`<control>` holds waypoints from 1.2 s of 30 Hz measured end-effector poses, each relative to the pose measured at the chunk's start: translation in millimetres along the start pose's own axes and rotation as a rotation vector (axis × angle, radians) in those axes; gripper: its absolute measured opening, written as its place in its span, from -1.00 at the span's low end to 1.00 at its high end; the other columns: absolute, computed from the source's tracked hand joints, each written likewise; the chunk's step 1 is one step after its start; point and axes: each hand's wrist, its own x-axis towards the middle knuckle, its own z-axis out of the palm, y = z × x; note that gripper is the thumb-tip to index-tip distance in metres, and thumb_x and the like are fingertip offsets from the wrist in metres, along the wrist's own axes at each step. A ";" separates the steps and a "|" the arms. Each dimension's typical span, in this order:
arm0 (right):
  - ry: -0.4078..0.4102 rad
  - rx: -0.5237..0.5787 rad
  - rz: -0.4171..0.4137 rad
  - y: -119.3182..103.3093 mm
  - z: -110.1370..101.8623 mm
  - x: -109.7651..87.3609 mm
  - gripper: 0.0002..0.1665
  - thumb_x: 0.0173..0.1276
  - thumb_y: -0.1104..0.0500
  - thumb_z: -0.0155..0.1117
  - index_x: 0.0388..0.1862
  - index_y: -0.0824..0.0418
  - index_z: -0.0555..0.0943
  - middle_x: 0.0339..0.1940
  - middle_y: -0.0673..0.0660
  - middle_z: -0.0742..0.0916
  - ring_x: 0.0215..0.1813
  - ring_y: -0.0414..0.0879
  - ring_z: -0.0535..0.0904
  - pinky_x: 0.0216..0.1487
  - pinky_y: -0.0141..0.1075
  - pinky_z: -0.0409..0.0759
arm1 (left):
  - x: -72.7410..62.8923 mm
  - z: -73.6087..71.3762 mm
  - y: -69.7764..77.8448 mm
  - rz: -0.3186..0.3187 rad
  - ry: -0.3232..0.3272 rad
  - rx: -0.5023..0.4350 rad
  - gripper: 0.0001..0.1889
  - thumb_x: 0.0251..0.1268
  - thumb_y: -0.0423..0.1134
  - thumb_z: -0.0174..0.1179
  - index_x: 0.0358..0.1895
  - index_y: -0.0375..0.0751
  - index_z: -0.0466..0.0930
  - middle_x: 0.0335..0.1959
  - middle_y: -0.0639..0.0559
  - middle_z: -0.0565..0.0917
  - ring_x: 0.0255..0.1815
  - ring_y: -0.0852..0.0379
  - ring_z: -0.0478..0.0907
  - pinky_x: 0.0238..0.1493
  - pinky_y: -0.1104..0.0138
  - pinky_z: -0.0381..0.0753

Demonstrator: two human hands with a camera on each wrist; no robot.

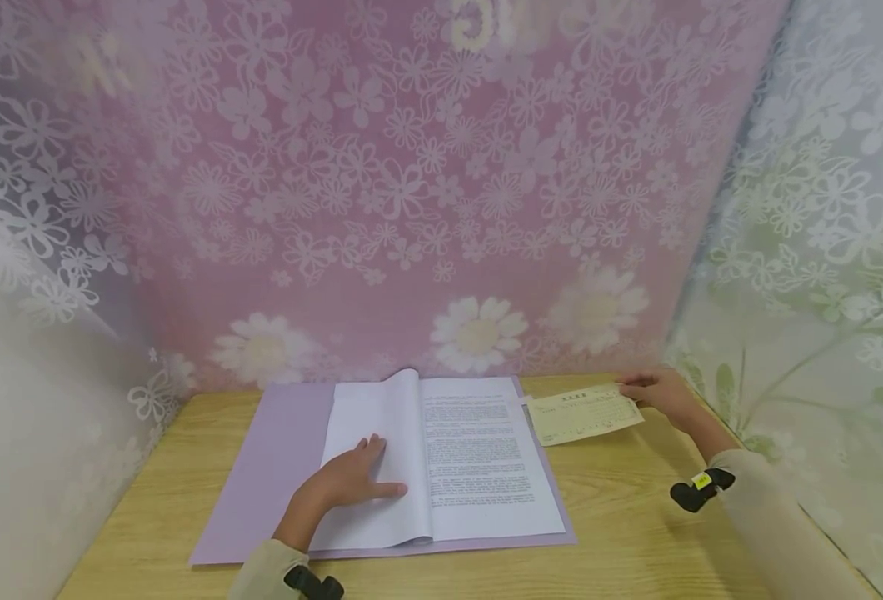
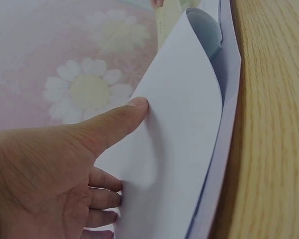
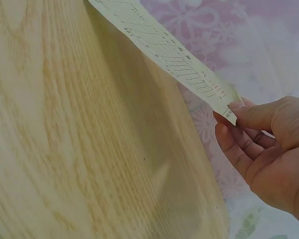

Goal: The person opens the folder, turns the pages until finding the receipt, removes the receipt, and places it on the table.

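A purple folder (image 1: 280,467) lies spread on the table with a stack of printed pages (image 1: 479,458) in it. The turned pages arch up along the middle fold. My left hand (image 1: 351,479) rests on the blank white left page (image 1: 370,408), fingers extended and thumb out toward the fold; in the left wrist view the thumb (image 2: 117,122) lies along the sheet. My right hand (image 1: 662,393) pinches the right-hand corner of a yellow receipt slip (image 1: 584,414) between thumb and fingers. Its left end overlaps the pages' right edge, and red digits show near the pinched corner in the right wrist view.
The wooden table (image 1: 629,500) runs back to a pink flowered backdrop (image 1: 411,208). Pale flowered panels stand on the left (image 1: 44,333) and right (image 1: 831,292). Black straps with small devices (image 1: 700,490) sit at both sleeve cuffs.
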 end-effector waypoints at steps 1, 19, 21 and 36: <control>-0.001 -0.005 0.002 1.3 -0.7 -0.2 -0.51 0.54 0.16 0.24 0.23 0.54 0.56 0.11 0.46 0.70 -0.16 -0.31 0.69 -0.07 -0.13 0.77 | 0.0 -0.5 0.4 0.002 0.001 0.001 0.11 0.14 0.34 0.37 0.57 -0.35 0.17 0.61 -0.34 0.18 0.62 -0.33 0.14 0.51 -0.19 0.30; -0.017 -0.010 0.009 25.6 4.7 8.6 -0.59 0.51 0.29 0.24 0.19 0.59 0.56 -0.09 0.41 0.75 -0.28 -0.19 0.67 -0.27 -0.28 0.72 | -4.8 -3.1 4.4 -0.011 0.003 0.003 0.09 0.15 0.31 0.39 0.57 -0.35 0.18 0.61 -0.34 0.18 0.62 -0.32 0.13 0.51 -0.20 0.29; -0.021 -0.014 0.011 27.0 6.3 8.4 -0.60 0.52 0.31 0.22 0.18 0.60 0.55 -0.12 0.39 0.75 -0.29 -0.16 0.67 -0.30 -0.28 0.71 | -4.8 -3.0 4.5 -0.009 0.006 0.006 0.09 0.15 0.31 0.39 0.57 -0.35 0.18 0.61 -0.34 0.18 0.62 -0.31 0.13 0.51 -0.19 0.29; 0.025 -0.113 0.004 34.4 14.5 10.9 -0.68 0.47 0.36 0.22 0.09 0.58 0.61 -0.19 0.38 0.76 -0.36 -0.12 0.64 -0.41 -0.30 0.64 | -3.4 -3.1 5.6 -0.017 0.001 0.017 0.09 0.14 0.30 0.40 0.56 -0.35 0.19 0.60 -0.35 0.19 0.61 -0.32 0.15 0.51 -0.18 0.31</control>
